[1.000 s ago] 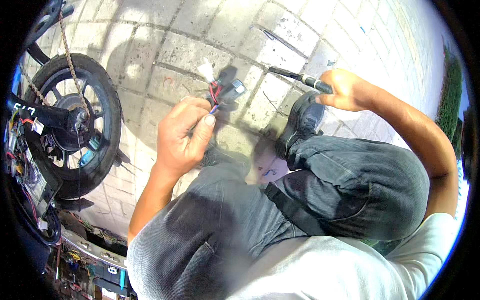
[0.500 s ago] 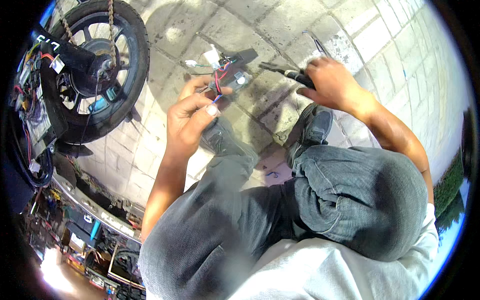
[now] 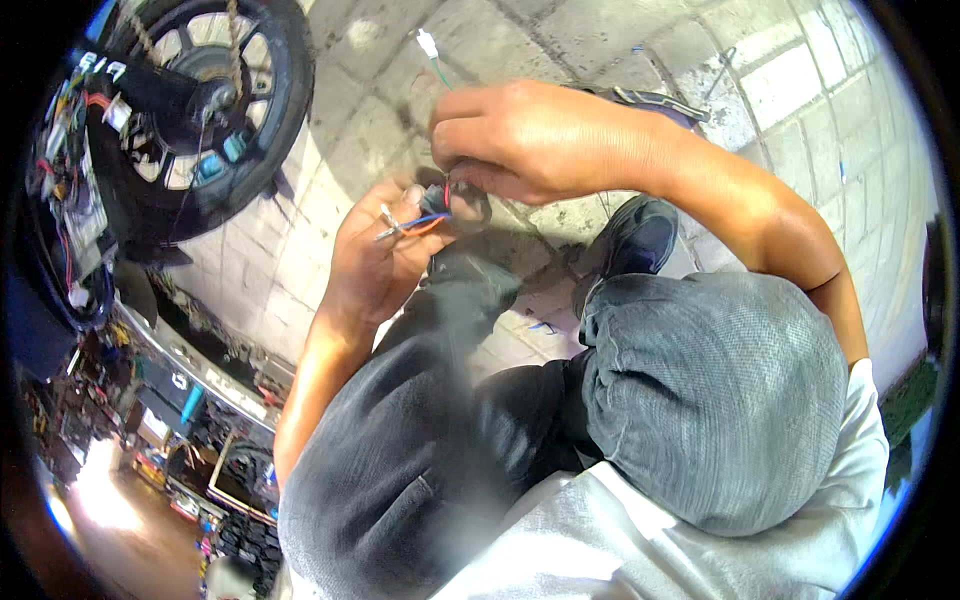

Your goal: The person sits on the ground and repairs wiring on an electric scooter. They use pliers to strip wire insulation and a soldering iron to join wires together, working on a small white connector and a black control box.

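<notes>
- The left hand (image 3: 372, 250) is closed, pinching a thin blue wire (image 3: 428, 218) and a thin orange wire (image 3: 424, 230) near the thumb.
- Those two wires lie mostly sideways, and their pale tips poke out to the left.
- A thin red wire (image 3: 447, 190) goes another way: it runs from the left hand's bunch away from the body, up to the right hand (image 3: 525, 138).
- The right hand is on the far side of the bunch and a bit to the right, its fingers bent. Its fingertips are hidden, so I can't tell if it grips anything.
- The blue and orange tips are nearer the left hand.
- A small white plastic plug (image 3: 428, 43) on a thin green wire (image 3: 440, 72) sticks out past the right hand.
- A big black rubber tyre (image 3: 287, 125) stands off to the left, on pale stone paving (image 3: 235, 262).
</notes>
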`<state>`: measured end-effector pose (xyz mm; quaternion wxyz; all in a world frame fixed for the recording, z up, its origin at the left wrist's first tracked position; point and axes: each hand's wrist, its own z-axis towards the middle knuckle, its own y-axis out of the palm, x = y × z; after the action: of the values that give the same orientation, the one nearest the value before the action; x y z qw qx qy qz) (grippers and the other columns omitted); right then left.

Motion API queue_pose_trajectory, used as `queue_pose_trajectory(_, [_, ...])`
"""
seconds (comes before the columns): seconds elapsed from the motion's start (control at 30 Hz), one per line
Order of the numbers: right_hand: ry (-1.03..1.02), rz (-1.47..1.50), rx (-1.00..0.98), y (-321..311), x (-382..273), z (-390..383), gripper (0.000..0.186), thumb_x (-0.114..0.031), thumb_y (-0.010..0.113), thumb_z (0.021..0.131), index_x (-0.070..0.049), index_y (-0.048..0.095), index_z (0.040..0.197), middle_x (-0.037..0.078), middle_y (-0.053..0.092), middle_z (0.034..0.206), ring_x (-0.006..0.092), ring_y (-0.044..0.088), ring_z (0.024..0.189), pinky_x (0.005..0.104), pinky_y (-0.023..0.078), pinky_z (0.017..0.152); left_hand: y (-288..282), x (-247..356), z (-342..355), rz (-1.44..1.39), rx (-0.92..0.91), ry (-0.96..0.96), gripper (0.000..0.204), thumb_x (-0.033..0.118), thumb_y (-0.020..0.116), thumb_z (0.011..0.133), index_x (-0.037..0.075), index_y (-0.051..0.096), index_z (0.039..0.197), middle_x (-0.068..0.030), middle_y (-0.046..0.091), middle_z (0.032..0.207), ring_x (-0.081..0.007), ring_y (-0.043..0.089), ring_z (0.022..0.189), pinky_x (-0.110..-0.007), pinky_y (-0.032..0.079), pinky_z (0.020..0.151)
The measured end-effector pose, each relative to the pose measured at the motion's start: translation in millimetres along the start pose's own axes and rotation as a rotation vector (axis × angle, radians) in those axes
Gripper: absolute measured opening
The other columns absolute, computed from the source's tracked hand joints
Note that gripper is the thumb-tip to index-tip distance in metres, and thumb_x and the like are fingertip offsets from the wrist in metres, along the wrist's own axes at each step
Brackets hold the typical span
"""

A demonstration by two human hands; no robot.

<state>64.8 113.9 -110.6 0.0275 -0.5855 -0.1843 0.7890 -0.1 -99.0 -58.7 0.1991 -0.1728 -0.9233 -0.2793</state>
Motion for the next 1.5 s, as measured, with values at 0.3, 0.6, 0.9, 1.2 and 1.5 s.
queue_pose_trajectory(0.3, [0.035, -0.245, -0.042, 19, -21, -2, 0.016, -0.015, 0.058, 0.076, -0.001, 0.058, 0.083, 0.015, 0.062, 0.078, 0.0337, 0.065, 0.074, 0.0428, 0.052, 0.066, -8, 6, -11, 0.236, 0.122, -0.12, 0.021, 0.024, 0.062, 0.092, 0.003, 0.061, 0.088, -0.0033, 0.062, 0.081, -0.0112, 0.056, 0.067, -0.022, 0.044, 0.061])
queue_pose_trajectory(0.6, [0.234, -0.139, 0.019, 20, -31, -30, 0.013, -0.014, 0.06, 0.074, -0.001, 0.059, 0.078, 0.016, 0.063, 0.072, 0.0364, 0.063, 0.069, 0.0458, 0.051, 0.06, 13, -1, 34, 0.173, 0.401, 0.059, 0.01, 0.012, 0.048, 0.096, 0.004, 0.053, 0.094, -0.0067, 0.057, 0.081, -0.016, 0.058, 0.071, -0.028, 0.049, 0.065])
queue_pose_trajectory(0.9, [0.456, 0.022, 0.036, -2, -14, -48, 0.019, -0.012, 0.064, 0.077, -0.001, 0.065, 0.091, 0.018, 0.065, 0.082, 0.0365, 0.062, 0.077, 0.0418, 0.05, 0.067, -20, 7, 49, 0.134, 0.443, 0.017, 0.027, 0.027, 0.048, 0.099, 0.003, 0.056, 0.107, -0.0084, 0.058, 0.092, -0.0215, 0.059, 0.076, -0.039, 0.052, 0.071])
queue_pose_trajectory(1.2, [0.4, 0.109, -0.195, -29, 17, -21, 0.023, -0.016, 0.061, 0.084, 0.0, 0.065, 0.099, 0.016, 0.067, 0.089, 0.0256, 0.065, 0.08, 0.0355, 0.051, 0.074, 7, 15, 68, 1.59, -0.23, 0.597, 0.027, 0.013, 0.064, 0.085, -0.001, 0.064, 0.107, -0.0133, 0.065, 0.102, -0.0168, 0.059, 0.095, -0.03, 0.045, 0.083])
queue_pose_trajectory(1.5, [0.825, -0.759, 0.118, -17, 56, -171, 0.028, -0.02, 0.07, 0.072, -0.004, 0.061, 0.093, 0.016, 0.055, 0.109, 0.0349, 0.054, 0.102, 0.0419, 0.048, 0.083, -13, -4, 83, 0.55, -0.014, -0.005, 0.026, 0.018, 0.062, 0.091, -0.001, 0.062, 0.108, -0.0069, 0.067, 0.085, -0.0111, 0.054, 0.069, -0.025, 0.044, 0.067])
